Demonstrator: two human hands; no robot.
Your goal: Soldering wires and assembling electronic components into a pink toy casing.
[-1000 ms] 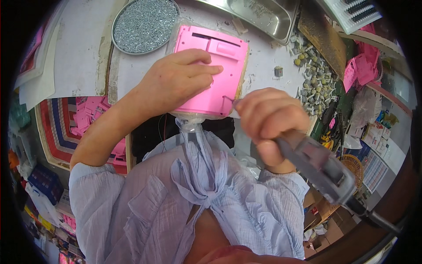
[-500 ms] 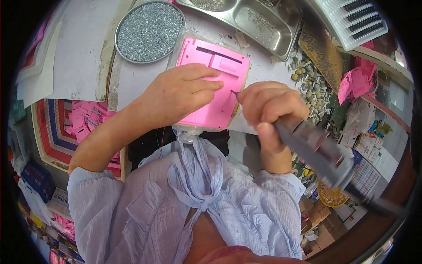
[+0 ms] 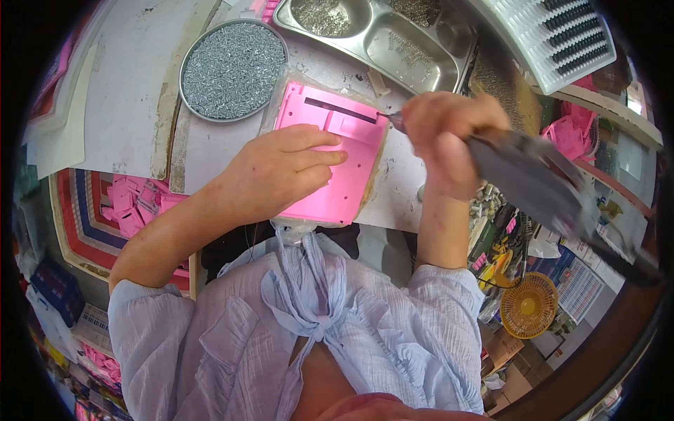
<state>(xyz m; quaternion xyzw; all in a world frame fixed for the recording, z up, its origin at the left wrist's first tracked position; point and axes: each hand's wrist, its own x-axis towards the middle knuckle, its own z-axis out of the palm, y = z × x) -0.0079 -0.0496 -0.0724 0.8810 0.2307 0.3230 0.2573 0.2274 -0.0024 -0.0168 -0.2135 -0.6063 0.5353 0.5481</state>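
A pink plastic case (image 3: 319,193), with a dark slot near its far edge and small screw holes, lies on a clear-plastic-wrapped pad at the table's near edge. My left hand (image 3: 281,165) rests flat on its left side, fingers stretched out over the pink surface. In my right hand (image 3: 453,130) is a dark electric screwdriver (image 3: 523,179), held almost level, its rear part smeared by motion. The thin bit points left, with its tip at the case's far right corner. Whether the tip sits in a screw cannot be made out.
Beyond the case stand a round tray of silvery screws (image 3: 234,70) and a steel compartment tray (image 3: 397,42) with small metal parts. A white rack with black pieces (image 3: 562,35) is at the far right. Pink parts (image 3: 137,200) fill a box at left; a yellow basket (image 3: 528,305) sits lower right.
My right hand has carried the screwdriver away from me, from a hole midway along the case's right side to its far right corner. My left hand stays on the case.
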